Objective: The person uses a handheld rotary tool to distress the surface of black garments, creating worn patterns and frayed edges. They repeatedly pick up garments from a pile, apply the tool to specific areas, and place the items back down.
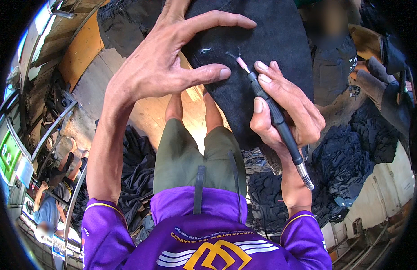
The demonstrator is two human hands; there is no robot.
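A dark, nearly black piece of denim [271,45], apparently a garment leg, lies stretched out in front of me. My right hand [298,103] grips a black pen-shaped rotary grinder [287,137] with thumb and fingers wrapped round its ribbed barrel. Its small pink grinding tip [240,62] is at the cloth, beside a small frayed pale spot [233,54]. My left hand [154,67] is open over the left edge of the denim, thumb and forefinger spread wide on either side of the spot; whether it presses on the cloth I cannot tell. A whitish thread mark [205,50] shows between them.
Heaps of dark garments lie at the right [343,153] and the left [134,162] of my legs. More dark clothing [123,27] is at the far left, near an orange-brown board [82,49]. Another person [53,202] is at the far left edge; someone else is at the upper right.
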